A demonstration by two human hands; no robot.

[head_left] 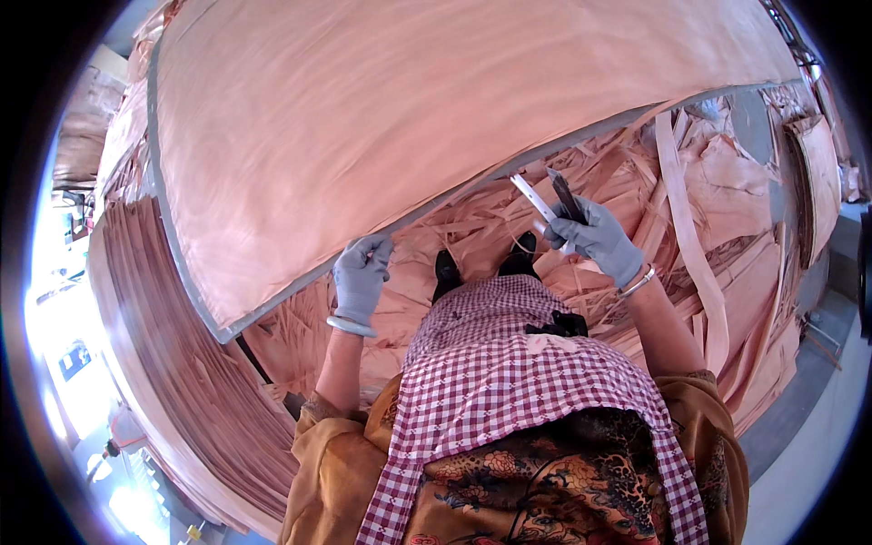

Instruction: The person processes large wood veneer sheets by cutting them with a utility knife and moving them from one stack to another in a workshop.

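Note:
My right hand, in a grey glove, is closed around a slim white tool and a dark flat tool beside it. Both point up and to the left; their exact kind is unclear. My left hand, gloved in grey too, has its fingers curled in at the near edge of a large pinkish wood veneer sheet. Whether it grips anything there is hidden. This sheet lies on a grey-edged table in front of me.
Torn veneer scraps cover the floor around my black shoes. A tall veneer stack stands at the left. One long strip hangs at the right, near more veneer pieces. I wear a checked apron.

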